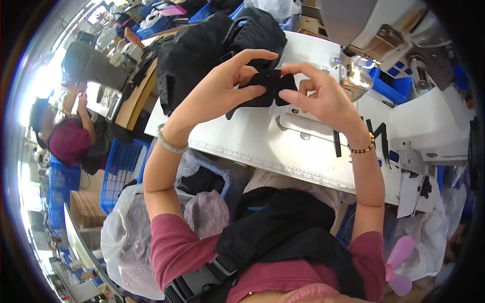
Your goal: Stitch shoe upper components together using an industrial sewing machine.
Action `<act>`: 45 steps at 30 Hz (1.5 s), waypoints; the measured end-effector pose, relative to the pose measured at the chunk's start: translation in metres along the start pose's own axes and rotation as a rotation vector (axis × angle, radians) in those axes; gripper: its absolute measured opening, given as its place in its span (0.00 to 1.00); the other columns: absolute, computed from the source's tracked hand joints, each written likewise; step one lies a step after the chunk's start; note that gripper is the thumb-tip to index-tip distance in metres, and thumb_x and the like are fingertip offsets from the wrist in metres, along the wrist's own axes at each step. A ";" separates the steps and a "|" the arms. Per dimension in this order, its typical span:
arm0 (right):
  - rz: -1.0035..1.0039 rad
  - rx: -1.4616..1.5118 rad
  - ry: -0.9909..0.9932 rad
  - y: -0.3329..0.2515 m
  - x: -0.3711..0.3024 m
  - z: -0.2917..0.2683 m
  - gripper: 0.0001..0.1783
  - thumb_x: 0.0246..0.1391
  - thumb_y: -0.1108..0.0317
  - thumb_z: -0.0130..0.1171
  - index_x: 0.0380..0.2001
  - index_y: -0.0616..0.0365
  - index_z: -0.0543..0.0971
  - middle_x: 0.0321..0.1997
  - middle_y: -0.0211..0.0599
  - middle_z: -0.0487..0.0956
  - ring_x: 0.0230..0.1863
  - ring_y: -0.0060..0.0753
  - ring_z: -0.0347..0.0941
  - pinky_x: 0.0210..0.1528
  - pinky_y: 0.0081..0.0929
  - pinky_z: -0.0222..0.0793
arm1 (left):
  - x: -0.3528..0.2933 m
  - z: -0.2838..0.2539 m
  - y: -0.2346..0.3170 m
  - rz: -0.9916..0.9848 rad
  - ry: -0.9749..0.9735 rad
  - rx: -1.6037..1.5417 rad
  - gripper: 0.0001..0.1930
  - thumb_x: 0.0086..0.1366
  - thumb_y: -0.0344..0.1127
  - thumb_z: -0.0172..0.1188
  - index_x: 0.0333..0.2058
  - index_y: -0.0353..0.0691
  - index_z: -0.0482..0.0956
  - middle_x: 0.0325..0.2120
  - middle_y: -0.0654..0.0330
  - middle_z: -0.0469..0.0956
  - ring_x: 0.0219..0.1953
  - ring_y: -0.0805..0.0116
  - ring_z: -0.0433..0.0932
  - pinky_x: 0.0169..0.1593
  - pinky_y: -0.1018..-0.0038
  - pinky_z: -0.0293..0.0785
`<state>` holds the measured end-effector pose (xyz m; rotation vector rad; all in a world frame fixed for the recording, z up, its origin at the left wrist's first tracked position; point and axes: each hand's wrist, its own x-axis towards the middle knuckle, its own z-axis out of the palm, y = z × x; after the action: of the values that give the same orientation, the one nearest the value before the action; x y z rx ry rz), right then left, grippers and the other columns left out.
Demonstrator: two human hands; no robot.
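Both my hands hold a small piece of black fabric (268, 81) up over the white sewing table (237, 136). My left hand (214, 96) pinches its left side between thumb and fingers, the index finger reaching over the top. On the opposite side, my right hand (328, 103) grips the piece with the thumb in front and the fingers bent behind. Part of the fabric is hidden by my fingers. Just beyond my left hand lies a bulky black bag-like bundle (192, 55). The sewing machine (429, 118) stands to the right of my right hand.
Black strips (337, 145) lie on the table near my right wrist. A blue bin (391, 86) sits behind the machine. A ruler scale (268, 162) runs along the near edge. Plastic bags (131, 237) and a blue basket (121, 171) stand at left; farther left, another person (70, 141) works.
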<state>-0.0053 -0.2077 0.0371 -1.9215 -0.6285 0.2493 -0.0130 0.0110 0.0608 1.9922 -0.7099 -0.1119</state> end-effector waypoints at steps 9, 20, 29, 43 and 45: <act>-0.895 -0.690 0.375 0.003 -0.023 0.026 0.09 0.41 0.74 0.61 0.30 0.58 0.77 0.35 0.33 0.73 0.29 0.25 0.73 0.27 0.19 0.71 | -0.009 0.009 -0.018 0.053 0.112 -0.285 0.20 0.60 0.24 0.57 0.51 0.38 0.67 0.18 0.73 0.64 0.23 0.88 0.58 0.26 0.87 0.54; -1.114 -0.946 0.382 0.020 -0.032 0.032 0.11 0.38 0.76 0.59 0.31 0.62 0.78 0.35 0.34 0.74 0.31 0.26 0.74 0.30 0.18 0.73 | -0.013 0.025 -0.019 -0.046 0.175 -0.653 0.18 0.57 0.19 0.57 0.46 0.35 0.66 0.23 0.69 0.71 0.27 0.86 0.69 0.32 0.90 0.64; -0.717 -0.527 0.302 0.016 -0.031 0.040 0.14 0.44 0.82 0.57 0.37 0.64 0.70 0.38 0.40 0.72 0.29 0.38 0.74 0.26 0.25 0.71 | -0.019 0.030 -0.024 0.047 0.127 -0.372 0.13 0.60 0.22 0.56 0.43 0.37 0.66 0.28 0.65 0.75 0.30 0.84 0.69 0.33 0.85 0.65; -1.026 -0.714 0.416 0.038 -0.026 0.042 0.15 0.39 0.78 0.59 0.36 0.67 0.77 0.35 0.37 0.70 0.30 0.29 0.73 0.28 0.24 0.72 | -0.018 0.049 -0.030 0.151 0.337 -0.457 0.13 0.62 0.22 0.54 0.44 0.34 0.63 0.31 0.59 0.77 0.34 0.80 0.74 0.38 0.85 0.70; -1.054 -0.750 0.374 0.040 -0.028 0.045 0.16 0.38 0.78 0.59 0.36 0.67 0.77 0.35 0.36 0.69 0.29 0.28 0.72 0.28 0.23 0.72 | -0.021 0.049 -0.032 0.206 0.375 -0.469 0.14 0.61 0.22 0.54 0.44 0.34 0.63 0.31 0.59 0.77 0.34 0.80 0.73 0.38 0.84 0.70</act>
<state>-0.0364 -0.1996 -0.0208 -1.9280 -1.4951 -1.1158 -0.0338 -0.0049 0.0041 1.4297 -0.5752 0.1988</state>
